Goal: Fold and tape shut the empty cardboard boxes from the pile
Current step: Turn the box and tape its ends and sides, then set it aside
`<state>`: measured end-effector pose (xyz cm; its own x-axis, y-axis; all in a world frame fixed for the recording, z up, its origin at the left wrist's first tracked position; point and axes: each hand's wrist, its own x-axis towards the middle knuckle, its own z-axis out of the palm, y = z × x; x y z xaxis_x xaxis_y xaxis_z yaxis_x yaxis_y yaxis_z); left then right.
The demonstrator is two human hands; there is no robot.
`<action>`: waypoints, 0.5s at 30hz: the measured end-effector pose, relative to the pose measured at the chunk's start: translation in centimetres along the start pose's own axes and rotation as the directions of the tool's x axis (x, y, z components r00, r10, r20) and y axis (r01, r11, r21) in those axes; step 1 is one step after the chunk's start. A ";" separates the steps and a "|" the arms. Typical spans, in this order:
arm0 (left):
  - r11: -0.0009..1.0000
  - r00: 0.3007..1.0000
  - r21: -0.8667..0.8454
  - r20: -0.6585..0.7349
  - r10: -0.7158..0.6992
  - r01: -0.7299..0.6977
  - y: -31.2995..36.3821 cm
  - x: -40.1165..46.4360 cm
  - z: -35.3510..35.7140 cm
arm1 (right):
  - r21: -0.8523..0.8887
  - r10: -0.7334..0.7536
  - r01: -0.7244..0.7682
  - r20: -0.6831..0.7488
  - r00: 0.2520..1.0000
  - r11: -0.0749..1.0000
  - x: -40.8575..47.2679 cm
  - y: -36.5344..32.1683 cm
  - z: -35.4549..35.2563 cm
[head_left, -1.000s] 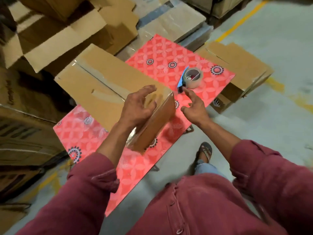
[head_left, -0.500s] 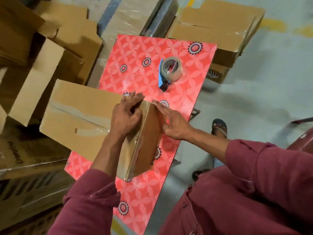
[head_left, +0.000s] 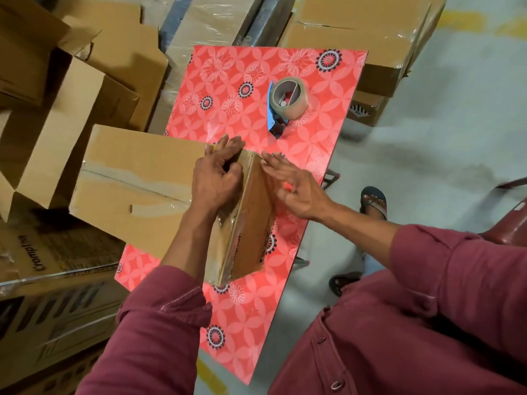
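Observation:
A brown cardboard box [head_left: 137,178] lies on the red flower-patterned table [head_left: 228,75], with clear tape along its top seam and over its near end. My left hand [head_left: 216,181] sits on the box's top right edge, fingers curled over that edge. My right hand [head_left: 293,186] lies flat with straight fingers against the box's taped end face. A tape roll in a blue dispenser [head_left: 288,101] rests on the table beyond both hands, held by neither.
Open empty cardboard boxes [head_left: 71,109] are piled left of the table. Printed cartons [head_left: 42,252] stand at the near left. Closed boxes [head_left: 356,29] are stacked past the table's far right corner. My sandalled foot [head_left: 373,201] and a red chair [head_left: 513,223] are on the grey floor at right.
My right hand came back from near the tape dispenser to the box's end face and slid along it. My left hand's fingers curled tighter over the top edge.

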<state>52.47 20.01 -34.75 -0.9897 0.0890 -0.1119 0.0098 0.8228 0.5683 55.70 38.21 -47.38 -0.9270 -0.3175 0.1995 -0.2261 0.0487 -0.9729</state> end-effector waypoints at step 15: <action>0.999 0.999 -0.013 -0.009 -0.031 0.031 0.5 -0.2 0.3 | 0.160 0.415 -0.403 -0.049 0.909 0.901 5.2 -2.8 -2.8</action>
<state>52.72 20.58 -34.71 -0.9907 0.0583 -0.1227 -0.0231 0.8181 0.5747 50.71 39.07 -43.26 -0.9508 -0.2218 -0.2163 0.2172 0.0205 -0.9759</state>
